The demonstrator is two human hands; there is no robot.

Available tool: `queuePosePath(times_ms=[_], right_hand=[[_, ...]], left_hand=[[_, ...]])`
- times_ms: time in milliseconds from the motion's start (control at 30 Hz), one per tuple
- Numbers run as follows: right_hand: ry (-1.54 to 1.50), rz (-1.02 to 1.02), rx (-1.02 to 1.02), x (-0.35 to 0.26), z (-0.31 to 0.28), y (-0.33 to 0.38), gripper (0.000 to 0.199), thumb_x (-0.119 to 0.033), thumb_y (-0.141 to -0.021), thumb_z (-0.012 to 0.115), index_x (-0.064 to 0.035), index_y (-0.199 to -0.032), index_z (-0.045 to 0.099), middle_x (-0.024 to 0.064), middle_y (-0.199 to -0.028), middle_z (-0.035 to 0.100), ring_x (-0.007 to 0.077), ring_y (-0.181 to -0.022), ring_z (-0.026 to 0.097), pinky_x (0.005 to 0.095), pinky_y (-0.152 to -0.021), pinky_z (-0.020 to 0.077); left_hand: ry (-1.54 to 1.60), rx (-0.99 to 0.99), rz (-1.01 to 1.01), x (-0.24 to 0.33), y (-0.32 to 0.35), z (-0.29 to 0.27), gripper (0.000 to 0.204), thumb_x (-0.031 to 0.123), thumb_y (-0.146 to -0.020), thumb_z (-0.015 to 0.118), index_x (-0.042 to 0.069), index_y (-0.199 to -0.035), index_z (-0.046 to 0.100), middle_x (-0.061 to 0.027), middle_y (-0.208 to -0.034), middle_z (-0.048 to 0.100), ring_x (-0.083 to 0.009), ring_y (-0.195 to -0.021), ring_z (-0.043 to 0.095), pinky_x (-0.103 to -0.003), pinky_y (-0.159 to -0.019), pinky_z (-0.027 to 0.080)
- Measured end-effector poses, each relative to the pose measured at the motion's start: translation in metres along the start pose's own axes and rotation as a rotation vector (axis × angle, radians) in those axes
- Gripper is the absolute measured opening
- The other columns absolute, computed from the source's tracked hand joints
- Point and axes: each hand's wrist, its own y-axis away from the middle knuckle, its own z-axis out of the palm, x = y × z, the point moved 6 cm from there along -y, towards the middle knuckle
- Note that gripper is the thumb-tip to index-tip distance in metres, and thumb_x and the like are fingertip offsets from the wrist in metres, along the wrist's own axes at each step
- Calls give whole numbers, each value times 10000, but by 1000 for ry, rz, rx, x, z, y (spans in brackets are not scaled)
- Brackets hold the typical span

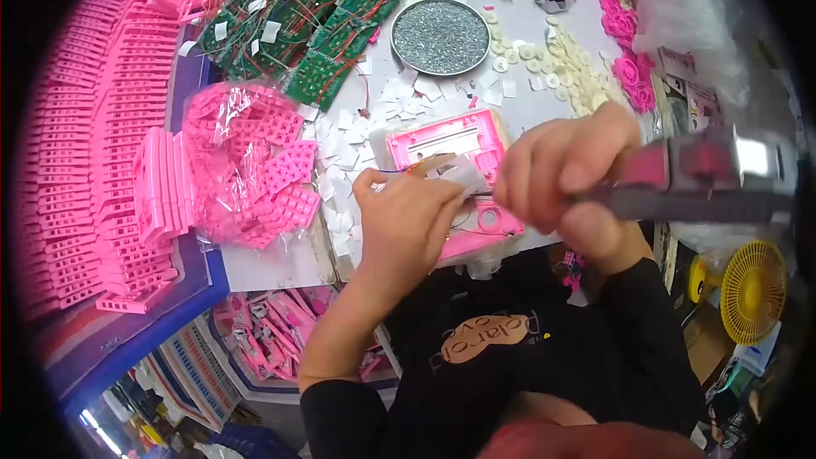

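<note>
My right hand (571, 166) is wrapped round an electric screwdriver (697, 174), grey with pink patches, whose body is blurred and juts out to the right. Its thin dark bit points left towards a pink plastic housing (459, 248) in front of me. My left hand (406, 219) lies over that housing, its fingers closed on a whitish flat part (459, 172) at the middle. Thin wires show beside the left fingers. The underside of the whitish part, and whether the bit touches anything, are hidden.
A round metal dish (440, 36) of small screws stands beyond the housing. Wired green circuit boards (327, 51) lie far left, near a clear bag of pink keypads (242, 161). Pink frames (140, 119) are stacked left. Cream parts (578, 72) lie right; a yellow fan (753, 291) stands lower right.
</note>
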Motion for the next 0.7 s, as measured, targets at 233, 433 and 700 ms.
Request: queuePosePath(times_ms=[233, 433, 700], right_hand=[[105, 42, -32, 11, 6, 2, 297, -199, -905, 723, -146, -1067, 480, 13, -602, 534, 165, -525, 520, 357, -619, 509], [126, 95, -70, 20, 8, 3, 306, -191, -895, 724, -133, -1056, 470, 23, -613, 524, 163, -527, 510, 353, -606, 505], [181, 46, -89, 45, 4, 0, 301, -165, -909, 716, -109, -1092, 484, 38, -650, 542, 171, -569, 513, 357, -608, 498]], left_hand=[[121, 31, -95, -5, 8, 2, 114, 125, -790, 779, 136, -874, 704, 22, -830, 685, -174, -755, 615, -406, -856, 307], [-28, 140, -47, -5, 10, -6, 260, 204, -735, 818, 155, -958, 694, 35, -927, 670, -181, -869, 592, -436, -876, 287], [-294, 148, -124, -34, 46, 15, 521, 337, -660, 849, 155, -1112, 665, 30, -996, 630, -196, -944, 545, -452, -861, 279]])
